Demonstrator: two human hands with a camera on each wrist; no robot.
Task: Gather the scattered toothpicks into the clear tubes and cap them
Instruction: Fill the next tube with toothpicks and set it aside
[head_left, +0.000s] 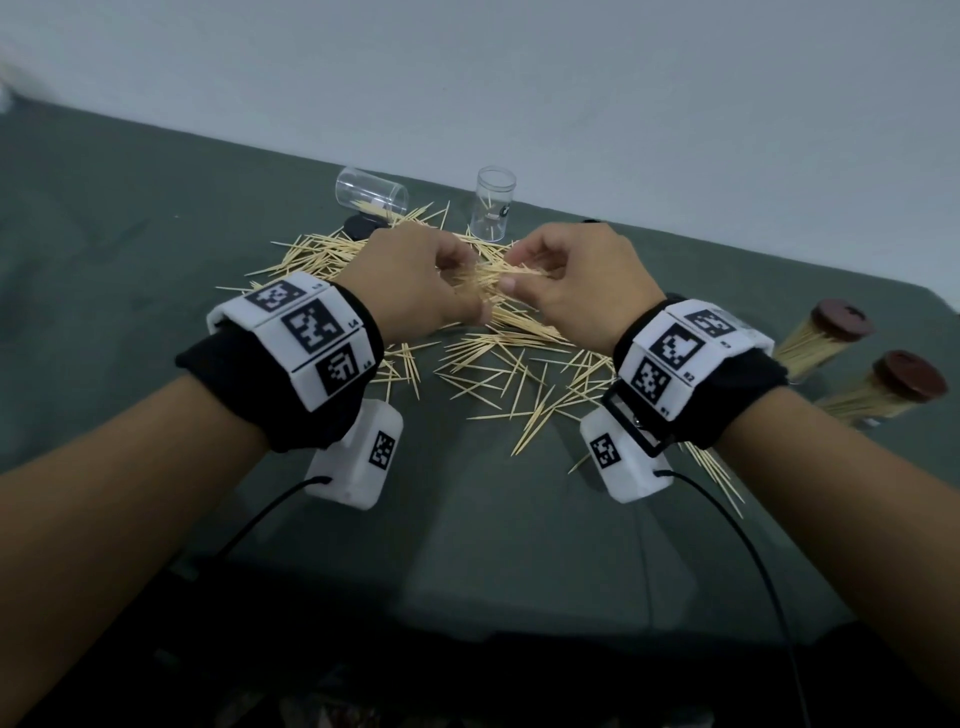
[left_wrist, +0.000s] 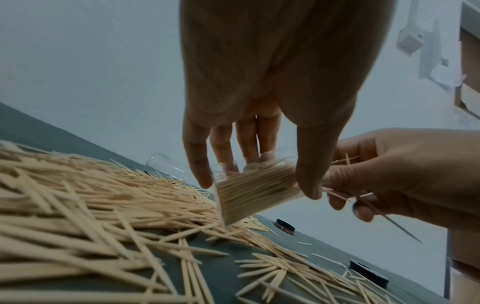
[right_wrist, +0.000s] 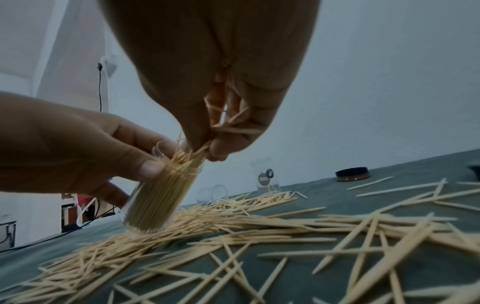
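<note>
Fingers (right_wrist: 145, 168) of the left hand (head_left: 415, 283) wrap a clear tube (right_wrist: 155, 197), thumb on the near wall w/ the other fingers behind it; right hand (head_left: 576, 280) pinches a small bunch of toothpicks (right_wrist: 233, 127) narrow between thumb and fingertips, right at the tube mouth. Key relation: the mouth sits just below and to the left of the right fingertips, touching the bunch's lower ends, and the tube's long axis leans, mouth tipped toward the right hand, base down on or just over the loose pile (head_left: 498, 364); can't tell if it rests on it. Tube looks nearly full, sticks packed parallel along its axis, so the bunch likely needs to go in lengthwise, aligned w/ that lean, or it'll jam crosswise on the rim. Some picks in the right hand splay at angles, one sticking out low past the fingers in the left wrist view, so they may catch or drop. Right hand is the nearer one for feeding; left only steadies. Beyond the fingers: an upright tube (head_left: 493, 208) w/ a few picks, a tube on its side (head_left: 371, 195) to its left, a dark cap (right_wrist: 351, 173) on the worktop (head_left: 130, 260) off to the right. Two filled, capped tubes (head_left: 831, 338) lie well right of the right wrist. Many picks on the cloth under and near both hands; nothing blocks the mouth itself.
</note>
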